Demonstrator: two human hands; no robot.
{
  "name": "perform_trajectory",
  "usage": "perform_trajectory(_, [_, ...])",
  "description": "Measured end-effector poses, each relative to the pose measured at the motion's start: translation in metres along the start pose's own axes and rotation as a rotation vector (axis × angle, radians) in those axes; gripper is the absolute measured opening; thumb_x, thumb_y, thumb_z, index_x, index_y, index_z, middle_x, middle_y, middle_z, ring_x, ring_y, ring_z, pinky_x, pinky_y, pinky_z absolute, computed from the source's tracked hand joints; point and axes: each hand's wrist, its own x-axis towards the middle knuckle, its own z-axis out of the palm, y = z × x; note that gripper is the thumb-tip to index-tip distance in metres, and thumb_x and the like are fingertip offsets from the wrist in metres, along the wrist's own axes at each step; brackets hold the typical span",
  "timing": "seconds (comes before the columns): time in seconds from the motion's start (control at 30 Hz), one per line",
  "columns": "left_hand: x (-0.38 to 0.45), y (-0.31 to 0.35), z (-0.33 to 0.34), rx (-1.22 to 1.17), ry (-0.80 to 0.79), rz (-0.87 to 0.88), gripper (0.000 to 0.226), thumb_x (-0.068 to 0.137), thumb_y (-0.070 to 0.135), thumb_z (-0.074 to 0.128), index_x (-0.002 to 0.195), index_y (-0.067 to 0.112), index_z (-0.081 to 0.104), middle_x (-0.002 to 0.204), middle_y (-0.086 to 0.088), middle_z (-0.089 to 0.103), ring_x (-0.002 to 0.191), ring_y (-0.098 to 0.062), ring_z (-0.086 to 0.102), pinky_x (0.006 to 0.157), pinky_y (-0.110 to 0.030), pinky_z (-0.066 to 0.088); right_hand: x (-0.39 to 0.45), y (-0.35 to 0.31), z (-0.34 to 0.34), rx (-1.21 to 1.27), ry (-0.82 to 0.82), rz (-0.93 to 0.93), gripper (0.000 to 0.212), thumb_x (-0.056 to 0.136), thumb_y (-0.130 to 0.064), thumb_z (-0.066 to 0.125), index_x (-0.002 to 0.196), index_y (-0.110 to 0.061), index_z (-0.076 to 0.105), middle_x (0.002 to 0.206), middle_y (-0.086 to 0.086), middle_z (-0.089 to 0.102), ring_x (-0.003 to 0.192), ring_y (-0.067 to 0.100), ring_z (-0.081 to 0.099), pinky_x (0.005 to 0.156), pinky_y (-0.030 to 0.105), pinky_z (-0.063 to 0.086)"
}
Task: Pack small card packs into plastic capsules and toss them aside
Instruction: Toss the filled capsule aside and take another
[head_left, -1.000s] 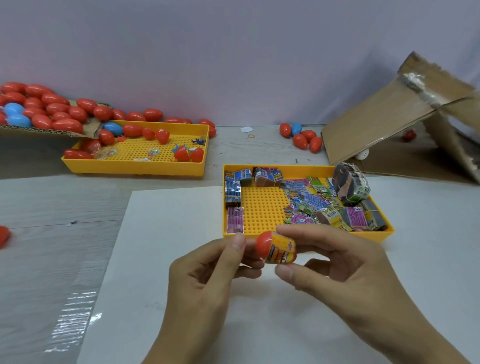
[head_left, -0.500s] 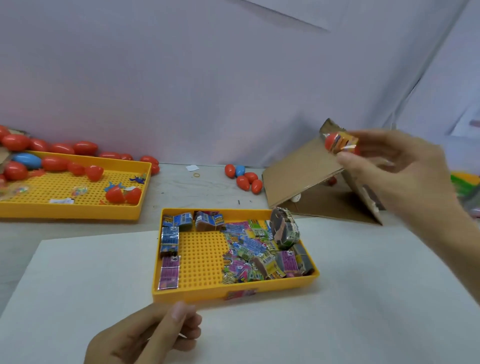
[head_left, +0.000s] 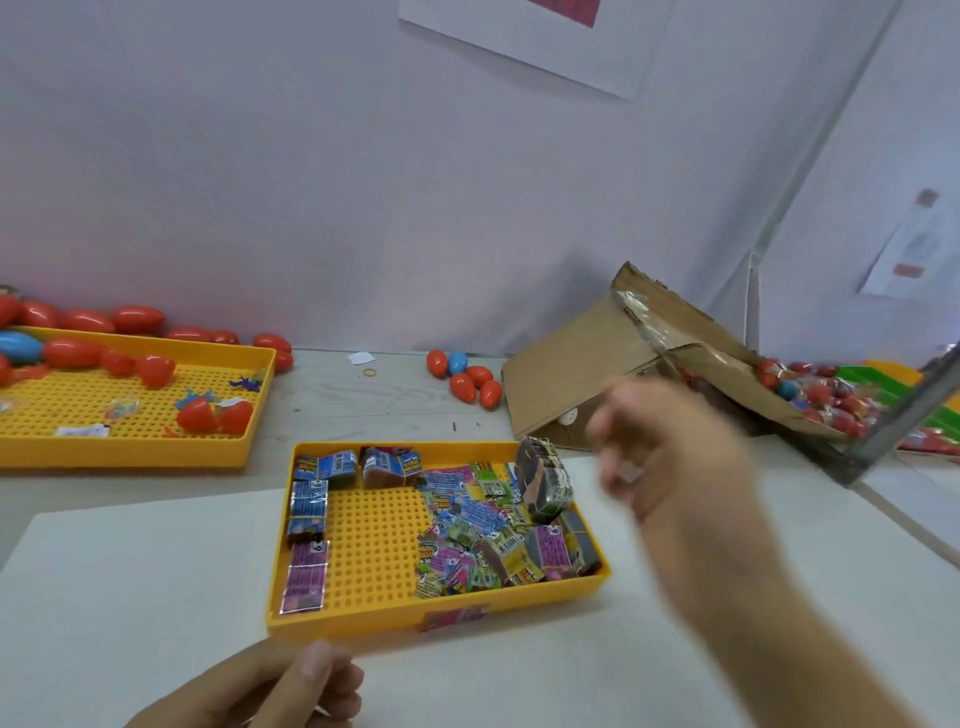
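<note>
A yellow tray (head_left: 363, 623) in front of me holds loose card packs (head_left: 467, 525), with a wrapped bundle (head_left: 543, 478) at its right rear. My right hand (head_left: 670, 457) hovers, blurred, above the tray's right side, fingers loosely spread and nothing visible in it. Near the bottom edge, my left hand (head_left: 270, 691) rests loosely curled and holds nothing. Behind my right hand, a tilted cardboard box (head_left: 587, 358) contains a heap of filled capsules (head_left: 821, 395). Red capsule halves (head_left: 213, 413) lie in a second yellow tray (head_left: 130, 452) at the left.
A white sheet (head_left: 130, 571) covers the near table. Several red capsules and one blue one (head_left: 467, 376) lie by the wall between the trays and the box. More red capsules line the wall at far left. A metal frame edge stands at far right.
My right hand carried the packed capsule up and right to the cardboard box, let it go, and is swinging back without it. My left hand dropped toward the bottom edge.
</note>
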Motion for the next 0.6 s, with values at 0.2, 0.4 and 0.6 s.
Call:
perform_trajectory(0.2, [-0.005,-0.007,0.003,0.080,0.085,0.276,0.017,0.077,0.001,0.079,0.064,0.010,0.073,0.056,-0.010,0.067,0.049,-0.016,0.066,0.046,-0.013,0.049,-0.095,0.082,0.091,0.283,-0.217,0.334,0.008,0.060,-0.012,0.067,0.062,-0.006,0.071,0.033,0.000,0.042,0.027,0.006,0.035,0.035,0.013,0.029])
perform_trajectory(0.4, [-0.005,-0.002,-0.009,-0.100,-0.014,0.199,0.026,0.063,0.043,0.071,0.060,0.017,0.071,0.055,-0.010,0.066,0.052,-0.018,0.064,0.053,-0.020,0.049,-0.090,0.093,0.091,0.196,-0.129,0.325,0.009,0.062,0.001,0.078,0.066,0.001,0.070,0.033,0.001,0.035,0.028,0.008,0.028,0.036,0.010,0.025])
perform_trajectory(0.6, [-0.004,0.006,-0.017,-0.095,0.064,0.286,0.018,0.072,0.037,0.071,0.061,0.022,0.072,0.060,-0.009,0.067,0.052,-0.022,0.065,0.054,-0.028,0.053,-0.079,0.111,0.092,0.157,-0.145,0.376,0.022,0.078,0.016,0.063,0.065,0.000,0.071,0.039,0.009,0.029,0.034,0.010,0.024,0.037,0.012,0.021])
